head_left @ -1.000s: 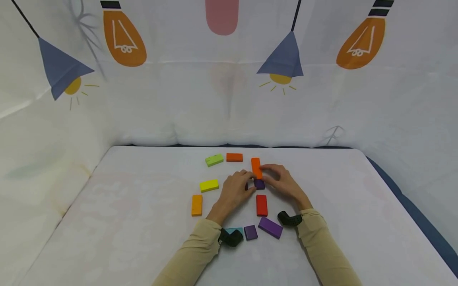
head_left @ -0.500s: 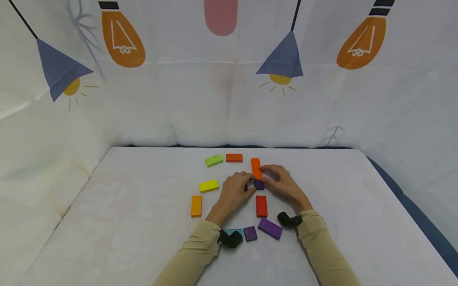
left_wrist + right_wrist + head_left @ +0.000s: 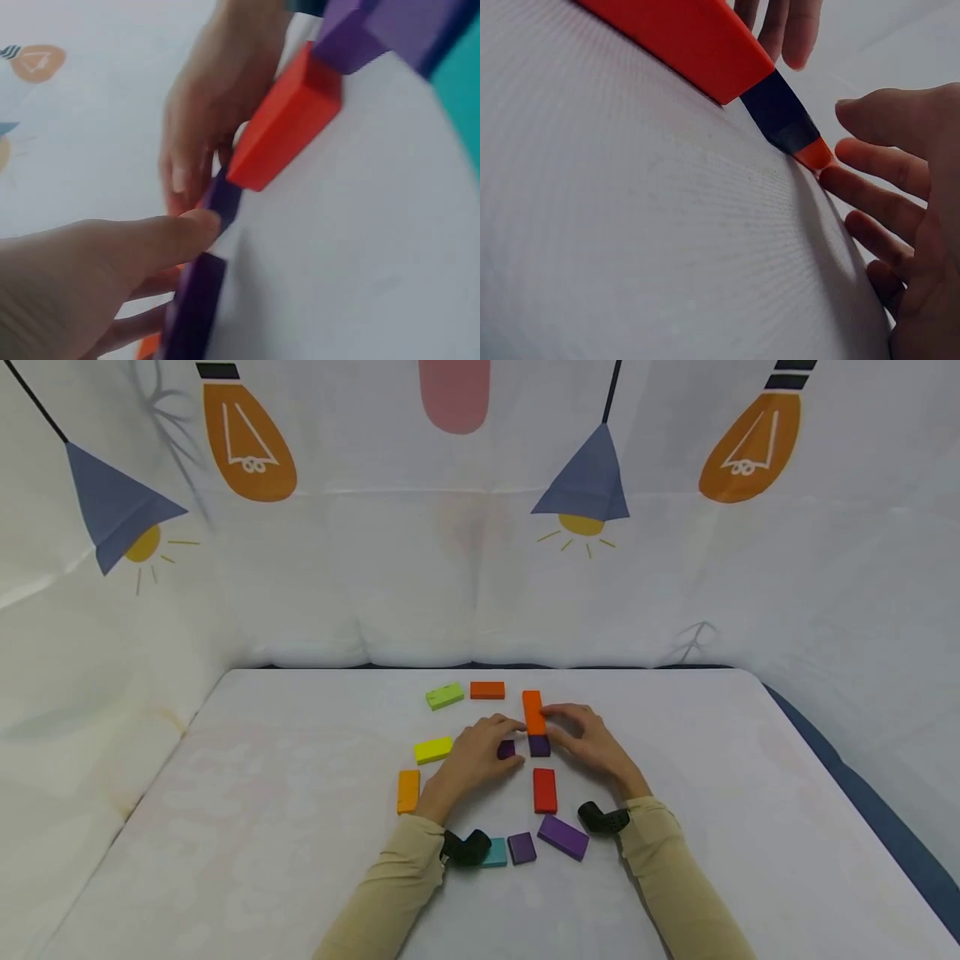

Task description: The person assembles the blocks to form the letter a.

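Dark purple block (image 3: pixel 507 749) more exposed, left hand (image 3: pixel 476 755) shifted left, right hand (image 3: pixel 597 743) steady at orange block (image 3: pixel 533 713), grips wide

Orange block (image 3: pixel 533 713) end to end with a short dark purple block (image 3: pixel 539 746), another purple block (image 3: pixel 507 749) nearby, partly hidden

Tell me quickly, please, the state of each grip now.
Left grip: at a purple block; whether it holds it cannot be told.
Right grip: open, beside an orange block.

Dark purple block (image 3: pixel 507 749) part-hidden, pink shape (image 3: pixel 454 395) cropped
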`<state>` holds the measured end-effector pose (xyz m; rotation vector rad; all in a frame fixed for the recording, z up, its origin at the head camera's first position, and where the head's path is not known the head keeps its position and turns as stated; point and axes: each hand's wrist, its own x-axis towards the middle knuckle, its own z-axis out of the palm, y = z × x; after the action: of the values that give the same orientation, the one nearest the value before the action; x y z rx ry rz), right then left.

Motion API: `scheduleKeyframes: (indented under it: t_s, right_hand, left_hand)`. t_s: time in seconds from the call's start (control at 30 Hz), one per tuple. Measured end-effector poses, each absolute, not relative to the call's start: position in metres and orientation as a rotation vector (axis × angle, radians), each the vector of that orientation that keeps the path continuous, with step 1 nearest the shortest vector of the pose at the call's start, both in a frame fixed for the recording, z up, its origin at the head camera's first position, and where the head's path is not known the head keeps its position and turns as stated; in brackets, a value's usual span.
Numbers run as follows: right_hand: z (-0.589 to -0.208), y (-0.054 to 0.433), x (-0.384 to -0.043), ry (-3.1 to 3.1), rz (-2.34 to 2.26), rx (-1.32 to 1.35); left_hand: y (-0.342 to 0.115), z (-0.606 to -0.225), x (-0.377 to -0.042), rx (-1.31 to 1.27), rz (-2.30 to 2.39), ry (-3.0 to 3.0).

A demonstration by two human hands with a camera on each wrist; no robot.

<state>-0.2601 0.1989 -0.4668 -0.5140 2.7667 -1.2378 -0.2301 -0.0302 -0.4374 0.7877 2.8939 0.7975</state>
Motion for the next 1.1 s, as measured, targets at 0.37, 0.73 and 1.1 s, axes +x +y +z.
scheduleKeyframes:
  t_s: [0.37, 0.73, 1.1]
  right_hand:
    - [-0.460, 0.204, -0.261, 2.769, -1.282, -0.533]
    - [-0.458, 0.214, -0.247, 2.759, -1.292, -0.541]
    - [-0.448, 0.216, -0.224, 2.664, -1.151, -0.685]
  left_hand:
    - [-0.053, -0.423, -0.240, 0.767, 0.784, 2.805]
    - [-0.062, -0.426, -0.240, 0.766, 0.765, 2.778]
    - [-0.061, -0.429, -0.240, 0.747, 0.792, 2.740]
